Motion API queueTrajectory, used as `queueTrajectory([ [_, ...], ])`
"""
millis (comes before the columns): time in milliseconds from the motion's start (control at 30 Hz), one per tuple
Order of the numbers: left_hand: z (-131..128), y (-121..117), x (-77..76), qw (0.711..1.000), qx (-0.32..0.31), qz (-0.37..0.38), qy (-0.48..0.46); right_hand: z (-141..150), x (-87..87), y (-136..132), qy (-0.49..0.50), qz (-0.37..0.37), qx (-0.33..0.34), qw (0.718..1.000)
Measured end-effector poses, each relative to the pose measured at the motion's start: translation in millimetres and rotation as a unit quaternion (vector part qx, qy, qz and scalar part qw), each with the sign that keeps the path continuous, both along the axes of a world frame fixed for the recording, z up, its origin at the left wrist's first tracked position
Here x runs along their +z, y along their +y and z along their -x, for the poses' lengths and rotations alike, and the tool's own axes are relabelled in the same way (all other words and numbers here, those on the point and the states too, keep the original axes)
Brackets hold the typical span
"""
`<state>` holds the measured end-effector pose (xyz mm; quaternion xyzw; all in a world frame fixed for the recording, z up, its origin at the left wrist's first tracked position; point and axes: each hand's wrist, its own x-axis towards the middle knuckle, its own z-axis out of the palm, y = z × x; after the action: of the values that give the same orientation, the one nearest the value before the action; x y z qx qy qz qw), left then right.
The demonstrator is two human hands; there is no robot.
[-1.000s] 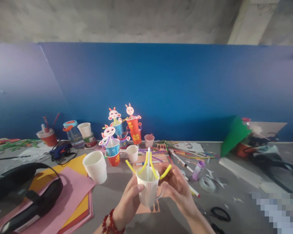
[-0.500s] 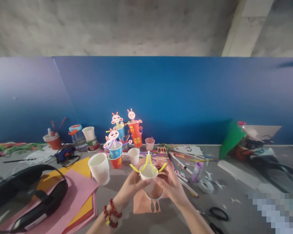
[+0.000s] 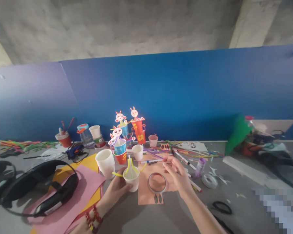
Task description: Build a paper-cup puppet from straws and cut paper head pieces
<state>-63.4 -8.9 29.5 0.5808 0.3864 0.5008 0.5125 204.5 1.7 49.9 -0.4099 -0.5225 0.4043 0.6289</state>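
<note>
Holding a white cup (image 3: 132, 181) is the left hand (image 3: 117, 189).

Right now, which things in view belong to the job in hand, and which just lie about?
Belongs:
- white cup in the left hand
- yellow strips sticking out of it

Probably just lying about:
- black headphones
- blue-lidded bottle

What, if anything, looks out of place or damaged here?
Nothing looks spilled or clearly damaged. Just untidy: white scraps lie loose beside the tape, like stray offcuts, and the pink sheet sits askew on the yellow paper, partly covered by the headset. The cup in the left hand looks whole.
</note>
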Motion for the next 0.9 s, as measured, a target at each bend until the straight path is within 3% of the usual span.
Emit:
queueTrajectory([
  [133,6.4,11.0,-19.7,0.999,-0.040,-0.013,-0.023,-1.5,-3.8,2.3,0.003,0.006,0.001,1.000],
  [267,7.7,16.9,-25.4,0.999,-0.048,0.001,-0.021,-2.2,-11.9,8.2,-0.028,0.023,0.014,0.999],
  [400,3.5,8.2,-15.5,0.998,-0.031,0.027,-0.046,6.2,-19.8,9.3,-0.087,0.039,0.076,0.992],
  [567,-15.4,-4.4,10.9,0.986,-0.031,0.105,-0.124,21.5,-24.7,-1.5,-0.141,0.055,0.148,0.977],
  [700,-37.8,-0.7,27.6,0.984,-0.036,0.088,-0.150,30.2,-28.6,-5.5,-0.092,0.118,0.249,0.957],
  [767,-47.6,3.7,28.9,0.985,-0.024,0.068,-0.157,33.4,-30.2,-4.4,-0.038,0.153,0.280,0.947],
  [900,-56.7,10.0,19.1,0.983,-0.015,0.028,-0.183,38.1,-31.8,-1.5,-0.018,0.143,0.234,0.962],
])
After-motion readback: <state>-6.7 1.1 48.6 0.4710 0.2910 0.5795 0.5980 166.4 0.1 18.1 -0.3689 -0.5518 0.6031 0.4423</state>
